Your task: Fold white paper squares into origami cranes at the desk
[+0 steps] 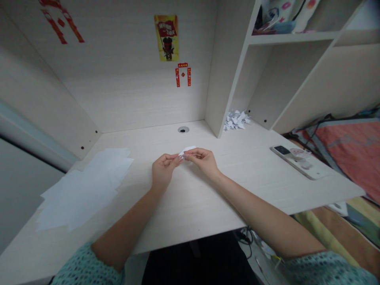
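Observation:
A small folded piece of white paper is pinched between the fingertips of my left hand and my right hand. Both hands hover over the middle of the pale wood desk, and the fingers hide part of the paper. To the left of my left hand lie loose, overlapping sheets of white paper. At the back, near the shelf upright, sits a heap of folded white paper shapes.
A phone in a clear case lies at the desk's right side. The desk has a round cable grommet at the back. Shelves stand at the upper right, and a red blanket lies beyond the desk's right edge.

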A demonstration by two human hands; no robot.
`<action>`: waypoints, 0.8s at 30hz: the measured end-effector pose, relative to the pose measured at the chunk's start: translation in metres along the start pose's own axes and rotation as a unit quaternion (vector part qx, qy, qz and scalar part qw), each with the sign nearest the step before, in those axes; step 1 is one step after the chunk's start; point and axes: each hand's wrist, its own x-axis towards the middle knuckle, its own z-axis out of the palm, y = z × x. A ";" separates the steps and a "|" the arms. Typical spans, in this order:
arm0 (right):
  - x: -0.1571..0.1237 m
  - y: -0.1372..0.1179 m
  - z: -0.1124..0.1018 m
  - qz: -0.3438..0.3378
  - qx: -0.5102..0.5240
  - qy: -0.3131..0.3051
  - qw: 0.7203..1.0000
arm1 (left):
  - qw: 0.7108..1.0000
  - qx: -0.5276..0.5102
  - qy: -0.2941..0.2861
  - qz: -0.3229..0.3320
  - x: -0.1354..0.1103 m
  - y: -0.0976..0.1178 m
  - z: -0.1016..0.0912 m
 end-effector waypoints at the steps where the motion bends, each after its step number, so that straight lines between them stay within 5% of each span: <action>1: 0.000 0.000 0.000 0.003 0.003 -0.004 1.000 | 1.000 0.003 -0.001 0.006 0.000 -0.001 0.000; 15: 0.005 0.009 -0.003 0.025 0.042 -0.021 0.999 | 0.998 0.061 0.001 0.019 0.001 -0.003 -0.001; 24: 0.009 0.004 -0.012 -0.031 -0.053 -0.014 0.998 | 0.989 0.096 -0.099 -0.057 0.007 -0.010 -0.009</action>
